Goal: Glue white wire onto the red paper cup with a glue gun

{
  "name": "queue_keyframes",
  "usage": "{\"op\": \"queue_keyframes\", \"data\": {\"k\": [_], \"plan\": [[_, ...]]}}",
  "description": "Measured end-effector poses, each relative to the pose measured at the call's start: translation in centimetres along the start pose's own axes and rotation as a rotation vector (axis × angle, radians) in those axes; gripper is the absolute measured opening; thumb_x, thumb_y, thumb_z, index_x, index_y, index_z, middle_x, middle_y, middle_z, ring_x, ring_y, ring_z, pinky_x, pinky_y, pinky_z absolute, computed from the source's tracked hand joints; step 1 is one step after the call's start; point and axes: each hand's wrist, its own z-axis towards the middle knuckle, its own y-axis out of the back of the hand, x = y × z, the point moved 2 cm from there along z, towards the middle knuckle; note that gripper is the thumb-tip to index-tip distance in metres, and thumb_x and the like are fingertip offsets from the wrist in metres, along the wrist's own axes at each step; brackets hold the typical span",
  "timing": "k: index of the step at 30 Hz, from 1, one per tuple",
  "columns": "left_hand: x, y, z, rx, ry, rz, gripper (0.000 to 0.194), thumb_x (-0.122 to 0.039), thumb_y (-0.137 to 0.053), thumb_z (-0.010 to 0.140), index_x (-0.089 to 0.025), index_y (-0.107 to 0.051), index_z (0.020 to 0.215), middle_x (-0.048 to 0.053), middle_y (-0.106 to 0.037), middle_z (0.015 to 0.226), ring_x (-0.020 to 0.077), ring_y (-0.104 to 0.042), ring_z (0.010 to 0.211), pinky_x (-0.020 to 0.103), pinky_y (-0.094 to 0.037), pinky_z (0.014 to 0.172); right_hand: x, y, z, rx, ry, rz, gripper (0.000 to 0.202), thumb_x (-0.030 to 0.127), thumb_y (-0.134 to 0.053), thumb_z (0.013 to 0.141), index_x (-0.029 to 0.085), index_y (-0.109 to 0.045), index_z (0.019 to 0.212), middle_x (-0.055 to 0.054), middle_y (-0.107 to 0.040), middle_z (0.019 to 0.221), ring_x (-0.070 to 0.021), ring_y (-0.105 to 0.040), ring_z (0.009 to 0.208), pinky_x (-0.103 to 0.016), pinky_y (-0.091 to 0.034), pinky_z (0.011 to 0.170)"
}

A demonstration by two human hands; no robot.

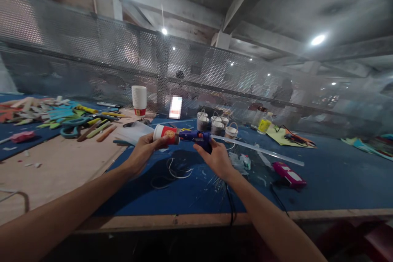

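In the middle of the view, my left hand (144,147) is closed round a red and white paper cup (170,134), which lies on its side in the grip. My right hand (217,157) grips a blue hot glue gun (196,136) by its handle. The gun's nozzle points left and meets the base end of the cup; whether it touches cannot be made out. A long clear glue stick (260,150) sticks out of the gun's back toward the right. Beneath my hands a loop of thin white cord (178,172) lies on the blue table cover (138,196).
Several small wrapped cups with handles (216,126) stand behind the gun. A stack of paper cups (139,100) is at back left, near scissors (75,127) and coloured strips. To the right are a yellow-labelled bottle (264,123) and a magenta box (289,175). Mesh (196,65) borders the back.
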Motion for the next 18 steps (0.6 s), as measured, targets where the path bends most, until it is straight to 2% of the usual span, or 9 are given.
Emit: {"op": "queue_keyframes", "data": {"k": [7, 12, 18], "plan": [[0.2, 0.1, 0.1, 0.029, -0.005, -0.002, 0.028, -0.038, -0.076, 0.079, -0.017, -0.074, 0.097, 0.009, -0.078, 0.094, 0.0233, -0.069, 0.090, 0.032, -0.051, 0.078, 0.3, 0.1, -0.2, -0.010, 0.048, -0.039, 0.040, 0.052, -0.059, 0.090, 0.015, -0.072, 0.099, -0.010, -0.075, 0.081, -0.0253, -0.072, 0.072, -0.031, -0.049, 0.065], [0.0, 0.0, 0.2, 0.004, -0.005, -0.017, 0.025, -0.037, -0.078, 0.077, -0.019, -0.075, 0.094, 0.008, -0.079, 0.092, 0.0221, -0.070, 0.086, 0.030, -0.051, 0.075, 0.3, 0.0, -0.4, -0.022, 0.082, 0.010, 0.038, 0.050, -0.061, 0.090, 0.017, -0.071, 0.105, -0.008, -0.076, 0.084, -0.0237, -0.071, 0.074, -0.030, -0.051, 0.066], [-0.3, -0.2, 0.2, -0.018, 0.010, -0.042, 0.023, -0.037, -0.079, 0.075, -0.022, -0.077, 0.092, 0.006, -0.078, 0.087, 0.0226, -0.071, 0.083, 0.031, -0.052, 0.073, -0.5, -1.0, -0.7, -0.039, 0.132, 0.068, 0.035, 0.050, -0.062, 0.089, 0.022, -0.070, 0.107, -0.004, -0.076, 0.087, -0.0222, -0.071, 0.075, -0.030, -0.053, 0.067]]}}
